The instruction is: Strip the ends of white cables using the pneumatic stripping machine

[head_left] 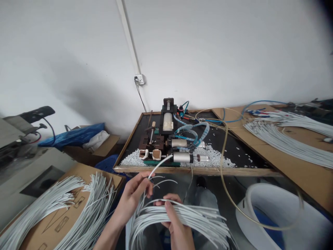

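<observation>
Between the thumb and fingers of my left hand (139, 189) is a single white cable (158, 166), its free end rising toward the machine. My right hand (173, 217) is closed around a thick bundle of white cables (145, 218), which curves down at the left and fans out to the right. In front of both hands stands a pneumatic machine (168, 121) with silver cylinders (182, 157) and a clamp part (151, 154). The single cable's tip overlaps the front cylinder in this view; whether they touch I cannot tell.
Small white offcuts (215, 158) lie around the machine on a black, wood-edged table (197, 171). Cable bundles rest on cardboard (59, 215) at left and on cardboard (239, 135) at right. A yellowish hose (223, 163) hangs over the front edge, near a white bucket (244, 208).
</observation>
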Demonstrator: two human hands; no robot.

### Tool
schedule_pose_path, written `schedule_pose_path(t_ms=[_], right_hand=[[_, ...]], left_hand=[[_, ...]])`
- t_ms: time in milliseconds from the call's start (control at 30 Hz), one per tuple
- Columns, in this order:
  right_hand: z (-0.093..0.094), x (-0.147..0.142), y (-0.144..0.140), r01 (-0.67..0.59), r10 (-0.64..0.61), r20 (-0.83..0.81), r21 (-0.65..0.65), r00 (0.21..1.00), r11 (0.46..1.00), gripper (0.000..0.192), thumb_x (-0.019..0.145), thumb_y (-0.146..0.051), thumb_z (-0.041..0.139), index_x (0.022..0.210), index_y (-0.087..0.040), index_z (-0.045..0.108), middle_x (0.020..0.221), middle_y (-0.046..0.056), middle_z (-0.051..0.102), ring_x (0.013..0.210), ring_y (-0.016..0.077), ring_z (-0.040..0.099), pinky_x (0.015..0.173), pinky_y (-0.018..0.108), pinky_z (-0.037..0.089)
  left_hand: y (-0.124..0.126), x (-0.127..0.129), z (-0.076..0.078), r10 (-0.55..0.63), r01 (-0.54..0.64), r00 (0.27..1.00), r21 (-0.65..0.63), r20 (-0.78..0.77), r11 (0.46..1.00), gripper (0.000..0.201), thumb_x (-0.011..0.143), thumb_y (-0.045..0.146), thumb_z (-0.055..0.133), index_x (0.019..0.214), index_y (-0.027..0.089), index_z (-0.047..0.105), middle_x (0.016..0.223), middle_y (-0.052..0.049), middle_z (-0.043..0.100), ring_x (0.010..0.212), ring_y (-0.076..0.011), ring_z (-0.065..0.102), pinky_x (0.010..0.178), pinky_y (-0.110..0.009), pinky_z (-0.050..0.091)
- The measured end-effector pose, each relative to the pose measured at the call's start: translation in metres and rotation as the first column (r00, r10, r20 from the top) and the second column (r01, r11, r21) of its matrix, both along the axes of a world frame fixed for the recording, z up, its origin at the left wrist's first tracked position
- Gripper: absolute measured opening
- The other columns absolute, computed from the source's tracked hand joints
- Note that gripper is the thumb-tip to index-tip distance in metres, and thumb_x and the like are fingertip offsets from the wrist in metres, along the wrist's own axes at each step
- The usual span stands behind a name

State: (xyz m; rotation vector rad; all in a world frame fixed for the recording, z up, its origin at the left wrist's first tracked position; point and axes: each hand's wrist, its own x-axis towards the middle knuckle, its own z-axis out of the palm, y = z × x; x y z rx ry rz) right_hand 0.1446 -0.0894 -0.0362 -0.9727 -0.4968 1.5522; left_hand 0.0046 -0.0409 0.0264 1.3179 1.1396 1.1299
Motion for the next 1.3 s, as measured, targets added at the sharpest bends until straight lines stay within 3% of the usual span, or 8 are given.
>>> schedule_pose_path(t_ms=[167,333,500,667,800,1300], right_hand=[[0.006,0.002,0.002,-0.056,0.053,-0.145,-0.013,0.988,0.998,0.030,0.071,-0.052,0.076,0.085,-0.026,0.067,0.081,0.004,0.079,0.072,0.0199,0.072,0.059,0.025,0.053],[0.004,0.003,0.002,-0.066,0.065,-0.174,-0.004,0.983,0.998,0.030,0.071,-0.049,0.079,0.084,-0.025,0.068,0.080,0.004,0.079,0.065,0.0160,0.070,0.056,0.021,0.052],[-0.001,0.001,0.002,-0.080,0.074,-0.220,-0.019,0.973,0.997,0.027,0.070,-0.047,0.080,0.082,-0.026,0.070,0.076,0.001,0.078,0.063,0.0145,0.070,0.058,0.020,0.053],[-0.006,0.002,0.005,-0.106,0.100,-0.230,-0.013,0.968,0.994,0.027,0.071,-0.047,0.080,0.084,-0.025,0.070,0.080,0.003,0.080,0.072,0.0161,0.073,0.056,0.017,0.053],[-0.005,0.004,0.007,-0.080,0.074,-0.205,-0.020,0.976,0.997,0.029,0.070,-0.047,0.081,0.085,-0.024,0.069,0.081,0.004,0.079,0.077,0.0169,0.074,0.057,0.017,0.053],[0.002,0.002,0.005,-0.062,0.052,-0.195,-0.041,0.979,0.997,0.033,0.068,-0.050,0.082,0.084,-0.025,0.067,0.080,0.003,0.079,0.075,0.0172,0.072,0.058,0.020,0.051]], left_hand=[[0.033,-0.013,-0.016,0.177,-0.178,0.968,-0.009,0.176,0.984,0.037,0.086,0.050,0.062,0.086,0.014,0.069,0.053,0.007,0.037,0.046,-0.0078,0.034,0.049,-0.022,0.040],[0.051,-0.017,-0.031,0.332,-0.333,0.943,0.071,0.032,0.940,0.037,0.076,0.048,0.072,0.081,0.011,0.073,0.056,0.002,0.055,0.049,-0.0113,0.049,0.051,-0.023,0.045],[0.055,-0.017,-0.043,0.306,-0.287,0.942,0.141,-0.139,0.948,0.035,0.081,0.046,0.068,0.076,0.012,0.074,0.058,0.000,0.060,0.051,-0.0125,0.052,0.053,-0.022,0.044],[0.058,-0.014,-0.045,0.311,-0.284,0.932,0.157,-0.187,0.946,0.035,0.085,0.041,0.064,0.063,0.014,0.067,0.052,0.001,0.057,0.047,-0.0112,0.050,0.049,-0.020,0.040],[0.061,-0.011,-0.047,0.347,-0.321,0.922,0.166,-0.172,0.933,0.041,0.086,0.040,0.062,0.054,0.015,0.058,0.048,0.002,0.053,0.045,-0.0103,0.048,0.049,-0.020,0.038],[0.063,-0.008,-0.049,0.347,-0.335,0.931,0.119,-0.110,0.935,0.042,0.085,0.043,0.062,0.054,0.016,0.057,0.048,0.003,0.054,0.044,-0.0103,0.048,0.048,-0.020,0.038]])
